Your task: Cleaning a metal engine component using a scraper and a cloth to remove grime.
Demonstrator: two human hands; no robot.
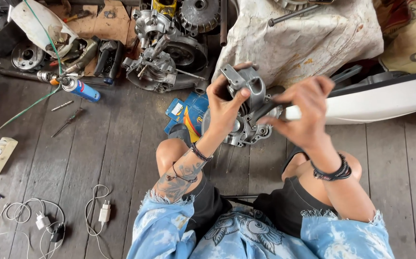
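I have the grey metal casting [246,86] held up above my knees, over the larger engine case [246,129] lying on the plank floor [121,158]. My left hand [225,103] is wrapped around the casting's left side. My right hand [297,108] pinches a dark tool with a white handle [289,112], its tip against the casting. I judge the tool could slip off and jab my left fingers, or the casting could drop onto the case below if my grip loosens. Just left of the case lies a flat blue and yellow carton [189,112]. Further left, a blue spray can [82,89] with a red band rests on its side.
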